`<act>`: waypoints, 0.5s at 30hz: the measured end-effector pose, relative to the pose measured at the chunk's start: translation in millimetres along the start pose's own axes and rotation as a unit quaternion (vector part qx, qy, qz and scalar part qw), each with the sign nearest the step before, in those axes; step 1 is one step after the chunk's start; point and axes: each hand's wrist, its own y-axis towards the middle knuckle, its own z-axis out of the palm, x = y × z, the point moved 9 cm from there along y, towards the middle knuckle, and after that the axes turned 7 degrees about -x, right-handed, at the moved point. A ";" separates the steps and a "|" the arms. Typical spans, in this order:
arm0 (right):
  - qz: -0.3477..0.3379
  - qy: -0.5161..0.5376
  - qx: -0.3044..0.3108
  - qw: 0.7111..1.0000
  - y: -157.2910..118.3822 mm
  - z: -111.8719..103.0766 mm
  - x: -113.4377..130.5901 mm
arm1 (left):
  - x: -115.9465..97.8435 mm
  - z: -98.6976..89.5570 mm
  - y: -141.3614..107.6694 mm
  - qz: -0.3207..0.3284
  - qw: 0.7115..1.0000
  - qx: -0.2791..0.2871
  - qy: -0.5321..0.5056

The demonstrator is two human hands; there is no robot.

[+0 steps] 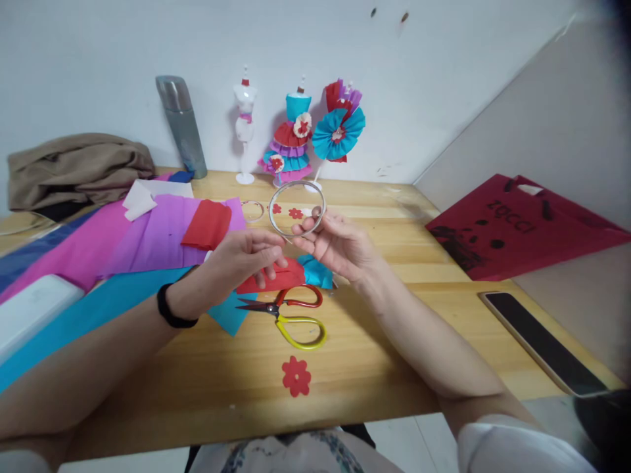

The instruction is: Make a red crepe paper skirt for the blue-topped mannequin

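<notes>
Raised above the table, my right hand (340, 246) grips a thin grey ring (277, 225), which looks like a narrow roll of tape, by its lower right edge. My left hand (251, 253) hovers just left of it with loosely bent fingers apart and nothing visible in them. Below the hands lie scissors (302, 318) with one red and one yellow handle, blades pointing left. Folded red crepe paper (290, 272) and blue paper (318, 270) are partly hidden behind my left hand. A red paper flower (296, 376) rests near the table's front edge.
Purple paper (170, 230), a red piece (207, 223) and blue sheets (142, 295) spread over the left side. At the back stand a bottle (182, 128), a bare mannequin (245, 118) and two paper-dressed mannequins (296, 138). A phone (542, 341) and red bag (522, 226) are rightward.
</notes>
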 end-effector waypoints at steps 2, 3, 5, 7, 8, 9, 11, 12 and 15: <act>-0.008 -0.007 0.006 1.000 -1.3 2.9 0.8 | 2.9 3.8 -0.7 -0.015 1.000 0.014 0.010; -0.017 -0.021 0.007 1.000 -1.8 3.6 2.0 | 2.4 4.6 -0.8 -0.013 0.999 0.021 0.021; -0.049 -0.070 0.001 0.996 -2.7 2.9 6.8 | -2.0 3.4 -0.8 0.004 0.999 0.028 0.039; -0.087 -0.137 -0.010 0.987 -4.2 1.8 13.1 | -9.6 -1.9 -0.7 0.031 0.998 0.018 0.043; -0.104 -0.173 -0.017 0.979 -5.1 1.3 16.1 | -13.8 -5.6 -0.8 0.046 0.998 0.008 0.043; -0.120 -0.207 -0.024 0.971 -6.0 1.1 18.9 | -17.9 -9.4 -1.2 0.061 0.997 -0.004 0.044; -0.146 -0.268 -0.034 0.952 -7.9 1.8 23.6 | -25.9 -16.1 -2.8 0.096 0.994 -0.028 0.050; -0.159 -0.295 -0.039 0.941 -9.0 2.6 26.0 | -29.7 -18.4 -4.0 0.114 0.991 -0.036 0.054; -0.196 -0.361 -0.052 0.910 -13.0 6.1 33.5 | -37.4 -22.1 -7.2 0.159 0.984 -0.054 0.063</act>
